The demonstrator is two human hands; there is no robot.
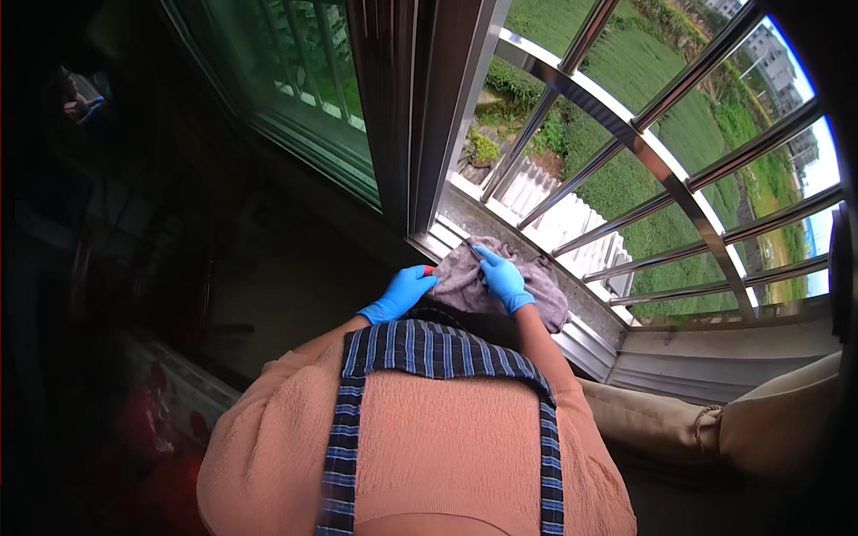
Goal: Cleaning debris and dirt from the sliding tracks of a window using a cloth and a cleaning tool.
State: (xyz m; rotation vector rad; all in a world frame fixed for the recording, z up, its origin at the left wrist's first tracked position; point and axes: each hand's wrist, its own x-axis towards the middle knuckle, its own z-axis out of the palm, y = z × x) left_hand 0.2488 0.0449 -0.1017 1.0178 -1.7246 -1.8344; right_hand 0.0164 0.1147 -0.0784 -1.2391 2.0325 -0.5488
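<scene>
A crumpled grey-purple cloth (539, 288) lies bunched over the window's sill track (442, 242). My left hand (405, 291), in a blue glove, is at the cloth's left edge, its fingers closed around a small red object (429, 271). Most of that red object is hidden by the fingers, so its kind is unclear. My right hand (501, 276), also gloved in blue, grips the top of the cloth with fingers pointing up and left. A thin dark edge (476, 252) shows beside its index finger; what it belongs to cannot be made out.
Stainless steel window bars (606, 114) stand beyond the sill. A dark window frame (429, 114) and a sliding glass pane (315, 100) rise at the left. A tied beige curtain (771, 409) hangs at lower right. The room at left is very dark.
</scene>
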